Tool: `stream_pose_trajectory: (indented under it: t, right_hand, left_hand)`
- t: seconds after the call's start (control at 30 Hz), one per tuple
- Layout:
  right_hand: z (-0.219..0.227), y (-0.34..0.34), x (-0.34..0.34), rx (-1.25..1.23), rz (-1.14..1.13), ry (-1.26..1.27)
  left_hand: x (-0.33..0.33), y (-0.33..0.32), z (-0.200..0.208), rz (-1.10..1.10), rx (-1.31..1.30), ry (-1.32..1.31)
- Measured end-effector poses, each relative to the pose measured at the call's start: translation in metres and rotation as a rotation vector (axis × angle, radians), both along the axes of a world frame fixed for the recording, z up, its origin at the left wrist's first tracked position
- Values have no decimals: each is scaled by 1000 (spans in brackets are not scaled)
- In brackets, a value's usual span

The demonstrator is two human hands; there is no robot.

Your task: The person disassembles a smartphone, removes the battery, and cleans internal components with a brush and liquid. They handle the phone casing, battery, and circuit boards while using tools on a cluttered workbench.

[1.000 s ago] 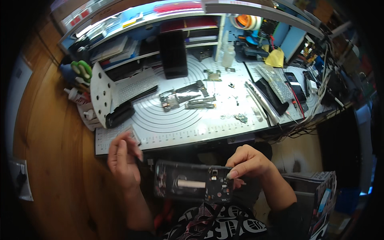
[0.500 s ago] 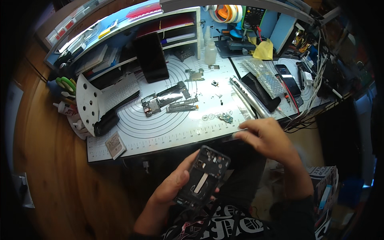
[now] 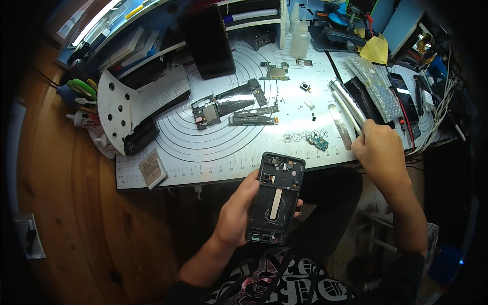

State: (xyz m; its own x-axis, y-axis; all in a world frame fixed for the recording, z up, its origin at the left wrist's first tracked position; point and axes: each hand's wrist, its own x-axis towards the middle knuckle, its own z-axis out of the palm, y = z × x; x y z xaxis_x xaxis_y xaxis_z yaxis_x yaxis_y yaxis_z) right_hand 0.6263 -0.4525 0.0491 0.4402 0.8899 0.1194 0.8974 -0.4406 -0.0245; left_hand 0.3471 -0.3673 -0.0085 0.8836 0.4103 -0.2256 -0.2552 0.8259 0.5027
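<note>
My left hand [image 3: 235,213] is closed around a black phone frame [image 3: 260,198], its opened inside facing up. A pale strip [image 3: 276,203] runs along the frame's middle, and small camera and connector parts show at both ends. At the mat's right front, my right hand [image 3: 378,147] is curled around the near end of long silver tools [image 3: 348,104] lying side by side; its fingertips are partly hidden. A flat metal blade [image 3: 339,127] rests just left of that hand. Beyond the frame lies a small green circuit board [image 3: 318,142].
On the white mat [image 3: 203,170] lie a phone's inner parts [image 3: 206,114], flex strips [image 3: 254,117], a logic board [image 3: 277,71] and a battery [image 3: 153,169]. A dark tablet [image 3: 208,43] leans at the back. Bubble wrap [image 3: 376,86] and cables [image 3: 442,101] crowd the right.
My right hand has moved right, from above the mat's front edge to the silver tools, and its fingers have closed. The phone frame is now turned more upright in my left hand. The view has shifted.
</note>
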Motion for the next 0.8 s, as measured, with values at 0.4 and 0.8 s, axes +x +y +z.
stream_pose_trajectory:
  t: [0.4, 0.8]
  right_hand:
    - [-20, -20, -49, 649, 342, 1090]
    - [-55, 19, -104, 749, 609, 691]
  left_hand:
    - [2, 15, 4, -56, -145, 69]
    - [-9, 17, -13, -18, -140, 83]
